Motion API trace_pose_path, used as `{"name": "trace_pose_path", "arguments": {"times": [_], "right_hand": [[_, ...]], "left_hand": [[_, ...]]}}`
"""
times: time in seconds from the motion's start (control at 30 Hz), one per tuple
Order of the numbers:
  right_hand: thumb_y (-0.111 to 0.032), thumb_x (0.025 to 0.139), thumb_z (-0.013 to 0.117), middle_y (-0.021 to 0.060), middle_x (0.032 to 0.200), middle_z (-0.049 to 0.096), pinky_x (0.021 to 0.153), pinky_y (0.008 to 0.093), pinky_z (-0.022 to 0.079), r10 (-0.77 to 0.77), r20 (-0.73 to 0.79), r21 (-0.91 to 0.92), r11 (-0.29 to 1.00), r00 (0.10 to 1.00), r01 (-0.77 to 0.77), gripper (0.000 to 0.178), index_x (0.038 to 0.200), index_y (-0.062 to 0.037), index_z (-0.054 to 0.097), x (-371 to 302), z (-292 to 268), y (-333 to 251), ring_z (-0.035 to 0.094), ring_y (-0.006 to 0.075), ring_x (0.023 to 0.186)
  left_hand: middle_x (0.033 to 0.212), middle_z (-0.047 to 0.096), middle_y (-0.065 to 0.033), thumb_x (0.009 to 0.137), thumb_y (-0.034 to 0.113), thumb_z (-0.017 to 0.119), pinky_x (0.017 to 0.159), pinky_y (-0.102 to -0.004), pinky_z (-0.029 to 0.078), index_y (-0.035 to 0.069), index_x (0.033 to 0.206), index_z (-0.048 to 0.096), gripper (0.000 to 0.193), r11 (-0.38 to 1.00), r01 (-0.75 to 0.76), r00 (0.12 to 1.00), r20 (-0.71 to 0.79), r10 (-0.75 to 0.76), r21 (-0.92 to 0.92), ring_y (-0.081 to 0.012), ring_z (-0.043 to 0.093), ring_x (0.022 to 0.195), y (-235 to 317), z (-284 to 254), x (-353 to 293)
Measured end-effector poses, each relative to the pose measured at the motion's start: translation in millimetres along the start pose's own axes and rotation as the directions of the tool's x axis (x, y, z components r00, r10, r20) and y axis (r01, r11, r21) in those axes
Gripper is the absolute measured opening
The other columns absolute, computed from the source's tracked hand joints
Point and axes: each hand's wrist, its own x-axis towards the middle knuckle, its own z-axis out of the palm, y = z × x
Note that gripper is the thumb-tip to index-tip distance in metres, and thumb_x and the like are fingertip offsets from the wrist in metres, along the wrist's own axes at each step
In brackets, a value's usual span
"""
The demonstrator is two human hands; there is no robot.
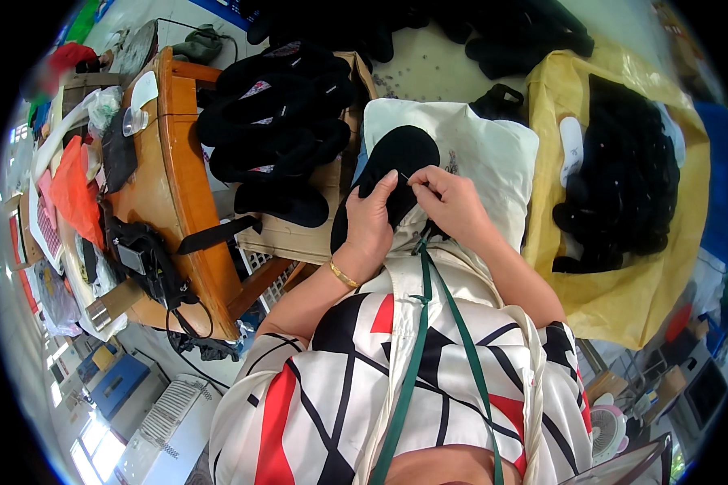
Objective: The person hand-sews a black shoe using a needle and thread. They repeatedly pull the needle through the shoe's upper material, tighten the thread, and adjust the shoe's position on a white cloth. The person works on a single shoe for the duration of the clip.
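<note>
- Well, closest in is a patterned garment (449,384) in white, black and red, with green ribbons (413,372) running down its front.
- A gold-coloured bracelet (344,275) circles the left wrist, below the left hand (370,222). That hand's thumb lies pressed on a black slipper (407,149) and hides part of it; the fingers curl behind, mostly out of sight, so their spread cannot be told.
- The right hand (455,204) is at the slipper's right side, thumb and index fingertips pinched together, the other fingers folded in. Whatever thin thing they may grip is too small to make out.
- The slipper stands out from between the hands, its rounded end pointing away, in front of a white cloth bag (493,158).
- To the left, a stack of black slippers (275,113) crowds an opened cardboard box (295,240). Small pale marks show on some, too tiny to read.
- To the right, a yellow sack (623,311) holds a heap of dark footwear (627,170), a pale sole-shaped piece (571,145) along its inner left side.
- Further left, a wooden table (174,153) bears a black pouch (137,250); orange-red cloth (77,194) hangs beyond.
- Farthest off, more black footwear (534,32) lies beyond the bag.
</note>
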Motion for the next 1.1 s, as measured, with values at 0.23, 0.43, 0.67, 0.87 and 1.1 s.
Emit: {"name": "trace_pose_path", "arguments": {"times": [0.23, 0.43, 0.67, 0.87, 1.1], "right_hand": [[-0.009, 0.089, 0.062, 0.0064, 0.068, 0.059, 0.058, 0.0265, 0.044, -0.008, 0.022, 0.003, 1.000, 1.000, 0.008, 0.013, 0.098, 0.0002, 0.065, 0, -4, -1, 0.049, 0.0093, 0.061], [-0.008, 0.088, 0.062, 0.0056, 0.068, 0.059, 0.058, 0.0261, 0.044, -0.024, 0.035, 0.011, 1.000, 0.999, 0.024, 0.012, 0.096, 0.0006, 0.065, 0, -6, 1, 0.049, 0.0091, 0.060], [-0.011, 0.087, 0.062, 0.0103, 0.067, 0.062, 0.058, 0.0313, 0.047, 0.152, 0.113, 0.112, 0.980, 0.982, -0.165, 0.011, 0.092, -0.0017, 0.065, 0, -11, 0, 0.055, 0.0148, 0.058], [-0.011, 0.091, 0.061, 0.0103, 0.070, 0.061, 0.060, 0.0308, 0.046, 0.045, 0.032, 0.106, 0.993, 0.998, -0.048, 0.010, 0.096, -0.0022, 0.062, -12, -6, 9, 0.053, 0.0153, 0.059], [-0.010, 0.092, 0.060, 0.0127, 0.074, 0.062, 0.062, 0.0324, 0.048, -0.042, -0.014, 0.097, 0.994, 0.999, 0.043, 0.011, 0.102, -0.0037, 0.061, -17, -1, 18, 0.057, 0.0224, 0.061]], "left_hand": [[0.111, 0.063, -0.0139, 0.078, 0.010, 0.081, 0.097, -0.0317, 0.045, -0.013, 0.131, 0.037, 0.072, 0.999, 0.035, 0.999, -0.004, -0.035, -0.002, -0.0176, 0.061, 0.102, 1, 0, -2], [0.107, 0.065, -0.0119, 0.079, 0.010, 0.080, 0.095, -0.0302, 0.046, -0.012, 0.130, 0.038, 0.070, 0.999, 0.043, 0.999, -0.030, -0.043, 0.011, -0.0162, 0.062, 0.098, 2, 4, -7], [0.105, 0.069, -0.0065, 0.088, 0.016, 0.071, 0.088, -0.0276, 0.049, -0.002, 0.110, 0.064, 0.029, 0.986, 0.005, 0.986, 0.161, -0.032, 0.164, -0.0135, 0.064, 0.095, 11, 16, -32], [0.106, 0.068, -0.0078, 0.088, 0.014, 0.071, 0.088, -0.0284, 0.049, -0.002, 0.109, 0.064, 0.028, 0.994, 0.032, 0.992, 0.122, -0.045, 0.103, -0.0153, 0.064, 0.095, 12, 21, -27], [0.103, 0.068, -0.0071, 0.085, 0.009, 0.071, 0.088, -0.0287, 0.049, -0.002, 0.107, 0.064, 0.026, 0.993, 0.078, 0.991, 0.105, -0.088, 0.093, -0.0158, 0.064, 0.094, 16, 22, -22]]}}
